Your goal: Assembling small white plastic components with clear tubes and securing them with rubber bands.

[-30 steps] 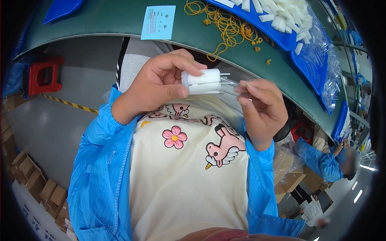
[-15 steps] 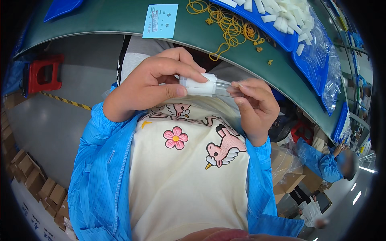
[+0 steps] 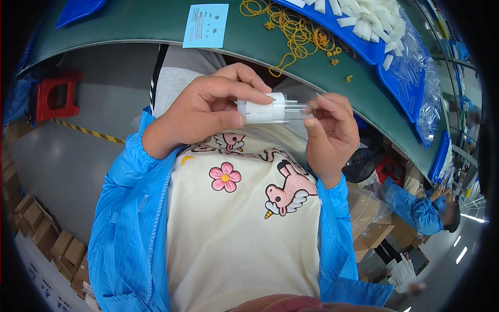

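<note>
While left hand (image 3: 208,112) grips white parts (image 3: 265,110) — clear sleeve (image 3: 297,110) pinched by right hand (image 3: 330,135), blue tray (image 3: 364,49) heaped with white pieces (image 3: 369,18).

White plastic pieces (image 3: 265,110) sit in a clear bag (image 3: 293,110) above the cream shirt (image 3: 239,229) with its pink flower and unicorn print. Bright blue sleeves (image 3: 130,218) flank that shirt; beyond it, yellow rubber bands (image 3: 293,28) litter the dark green table (image 3: 156,23), beside blue trays (image 3: 364,47).

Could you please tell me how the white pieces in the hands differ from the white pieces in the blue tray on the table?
The white pieces in hand form one small bundle inside a clear sleeve; the tray pieces lie loose in a large pile, unwrapped. The left hand and right hand hold the bundle above the lap. Both look like similar white blocks.
</note>
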`<action>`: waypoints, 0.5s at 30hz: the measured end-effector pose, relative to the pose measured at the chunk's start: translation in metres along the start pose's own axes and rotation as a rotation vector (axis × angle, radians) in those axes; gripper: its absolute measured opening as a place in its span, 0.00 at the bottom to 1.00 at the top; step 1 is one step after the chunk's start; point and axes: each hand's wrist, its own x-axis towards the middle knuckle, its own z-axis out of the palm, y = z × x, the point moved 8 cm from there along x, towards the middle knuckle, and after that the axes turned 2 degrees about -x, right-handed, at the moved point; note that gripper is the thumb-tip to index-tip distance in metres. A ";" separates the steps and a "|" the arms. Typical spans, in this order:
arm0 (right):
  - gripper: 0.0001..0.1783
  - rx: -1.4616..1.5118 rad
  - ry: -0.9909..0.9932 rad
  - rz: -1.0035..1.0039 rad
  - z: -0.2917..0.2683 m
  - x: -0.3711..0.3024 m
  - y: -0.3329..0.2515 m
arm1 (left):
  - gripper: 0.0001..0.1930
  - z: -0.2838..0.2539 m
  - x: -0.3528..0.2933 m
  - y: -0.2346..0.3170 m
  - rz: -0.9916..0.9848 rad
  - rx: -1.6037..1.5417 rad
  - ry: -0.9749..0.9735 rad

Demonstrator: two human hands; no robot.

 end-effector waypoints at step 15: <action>0.23 -0.256 0.006 -0.219 0.025 0.001 -0.016 | 0.25 0.000 -0.001 -0.010 0.070 -0.081 0.055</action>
